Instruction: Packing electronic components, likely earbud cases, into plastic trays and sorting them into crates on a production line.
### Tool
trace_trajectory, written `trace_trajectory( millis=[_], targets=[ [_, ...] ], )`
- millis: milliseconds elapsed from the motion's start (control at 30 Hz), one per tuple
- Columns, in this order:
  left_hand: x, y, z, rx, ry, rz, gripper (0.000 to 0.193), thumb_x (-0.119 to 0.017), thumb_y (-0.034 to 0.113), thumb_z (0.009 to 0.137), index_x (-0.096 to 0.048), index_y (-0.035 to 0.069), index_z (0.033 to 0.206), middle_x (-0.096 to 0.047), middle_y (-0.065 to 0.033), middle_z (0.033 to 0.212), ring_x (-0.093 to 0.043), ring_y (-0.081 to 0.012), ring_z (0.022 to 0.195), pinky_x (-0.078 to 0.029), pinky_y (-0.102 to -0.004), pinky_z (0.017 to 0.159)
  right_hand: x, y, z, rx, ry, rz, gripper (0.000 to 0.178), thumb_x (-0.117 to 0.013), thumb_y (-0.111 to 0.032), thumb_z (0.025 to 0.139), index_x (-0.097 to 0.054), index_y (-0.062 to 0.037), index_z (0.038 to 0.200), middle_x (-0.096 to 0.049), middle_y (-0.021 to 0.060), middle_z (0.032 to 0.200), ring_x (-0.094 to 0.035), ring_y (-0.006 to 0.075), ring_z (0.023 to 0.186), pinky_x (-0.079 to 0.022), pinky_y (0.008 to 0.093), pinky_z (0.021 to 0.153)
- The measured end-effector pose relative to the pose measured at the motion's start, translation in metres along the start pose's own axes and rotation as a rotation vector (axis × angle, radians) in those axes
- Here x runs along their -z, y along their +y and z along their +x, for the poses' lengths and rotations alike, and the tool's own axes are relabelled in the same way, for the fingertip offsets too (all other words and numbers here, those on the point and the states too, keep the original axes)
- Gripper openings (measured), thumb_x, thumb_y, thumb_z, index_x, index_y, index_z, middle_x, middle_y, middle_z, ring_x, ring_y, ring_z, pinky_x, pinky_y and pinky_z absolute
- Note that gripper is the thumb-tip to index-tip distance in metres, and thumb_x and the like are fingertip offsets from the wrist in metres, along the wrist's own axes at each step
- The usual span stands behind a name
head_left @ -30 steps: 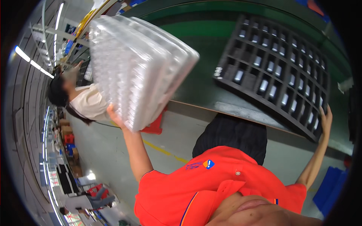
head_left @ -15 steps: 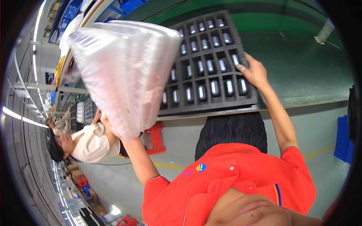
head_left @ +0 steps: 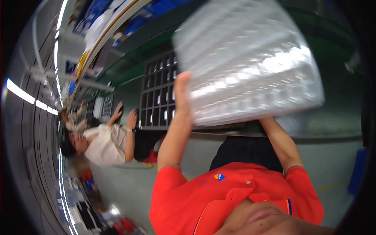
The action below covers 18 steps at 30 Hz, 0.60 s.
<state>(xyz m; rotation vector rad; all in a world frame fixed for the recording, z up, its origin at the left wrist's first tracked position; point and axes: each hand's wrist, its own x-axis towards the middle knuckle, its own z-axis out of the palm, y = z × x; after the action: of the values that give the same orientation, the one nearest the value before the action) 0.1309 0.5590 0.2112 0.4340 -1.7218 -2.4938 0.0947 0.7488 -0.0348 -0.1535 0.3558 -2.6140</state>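
Note:
A stack of clear plastic blister trays [head_left: 250, 66] is raised in front of me over the bench, tilted and slightly blurred. My left hand [head_left: 182, 96] is closed on its left edge. My right forearm [head_left: 280, 137] runs up behind the stack's lower edge. The stack hides the right hand and its fingers, so whether it grips cannot be seen. Left of the stack lies a black compartment tray [head_left: 156, 94] with shiny dark pieces in its cells. The stack covers part of the tray's right side.
A co-worker in a cream top [head_left: 107, 145] sits on the left, with hands by the black tray's left edge. The green bench [head_left: 333, 113] stretches to the right. Shelves with blue bins [head_left: 164, 8] stand at the back. A blue container [head_left: 357, 172] is on the floor at far right.
The blister tray stack has swung from left to right, turning its broad face toward me. My right hand has left the black tray, which now lies farther left, close to the co-worker's hands.

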Motion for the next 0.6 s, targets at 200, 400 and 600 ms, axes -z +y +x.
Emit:
trace_trajectory(
  millis=[200, 400, 600],
  targets=[
    [-0.07, -0.03, 0.009, 0.287, -0.561, -0.362, 0.068, -0.066, 0.043, 0.083, -0.053, -0.003, 0.131, -0.061, -0.0209, 0.124, -0.061, -0.0331, 0.112, -0.05, -0.0458, 0.098, 0.011, 0.014, -0.012, -0.14, -0.096, -0.796, 0.054, -0.067, -0.039, 0.092, -0.055, -0.0074, 0.134, -0.056, 0.016, 0.132, -0.049, 0.0294, 0.127, -0.037, 0.0404, 0.109],
    [-0.111, -0.078, 0.016, 0.412, -0.642, -0.398, 0.07, -0.063, 0.042, 0.084, -0.049, -0.003, 0.136, -0.058, -0.0219, 0.129, -0.059, -0.0357, 0.114, -0.048, -0.0483, 0.101, 0.016, -0.004, -0.044, -0.003, 0.022, -1.582, 0.055, -0.066, -0.039, 0.092, -0.054, -0.0072, 0.135, -0.055, 0.0179, 0.134, -0.047, 0.0303, 0.13, -0.035, 0.0402, 0.111],
    [-0.139, -0.117, 0.016, 0.44, -0.61, -0.303, 0.059, -0.064, 0.035, 0.086, -0.052, -0.001, 0.131, -0.06, -0.0194, 0.127, -0.06, -0.0327, 0.114, -0.049, -0.0457, 0.101, -0.039, -0.046, -0.138, 0.134, 0.307, -1.749, 0.047, -0.067, -0.022, 0.091, -0.056, 0.0003, 0.132, -0.058, 0.0157, 0.13, -0.058, 0.0233, 0.119, -0.047, 0.0381, 0.102]
  ],
)
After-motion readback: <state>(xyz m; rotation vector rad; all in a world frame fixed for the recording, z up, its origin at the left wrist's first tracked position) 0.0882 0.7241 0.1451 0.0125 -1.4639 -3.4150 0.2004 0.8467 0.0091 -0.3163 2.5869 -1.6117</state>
